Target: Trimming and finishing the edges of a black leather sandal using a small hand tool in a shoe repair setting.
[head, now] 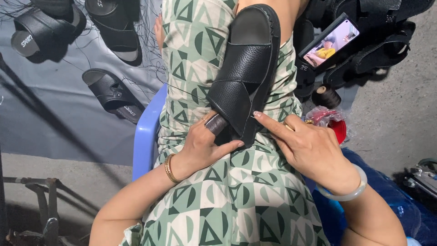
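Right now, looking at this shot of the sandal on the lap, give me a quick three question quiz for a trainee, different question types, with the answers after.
1. True or false: the black sandal lies on the person's lap, across the green patterned dress.
2. Multiple choice: what is on a finger of the left hand? A) a brown finger guard B) a white bandage C) nothing
3. Fill in: the right hand wears a pale ___ at the wrist.

Key:
1. True.
2. A, the brown finger guard presses against the sandal's edge.
3. Bangle; the left wrist has a gold bracelet.
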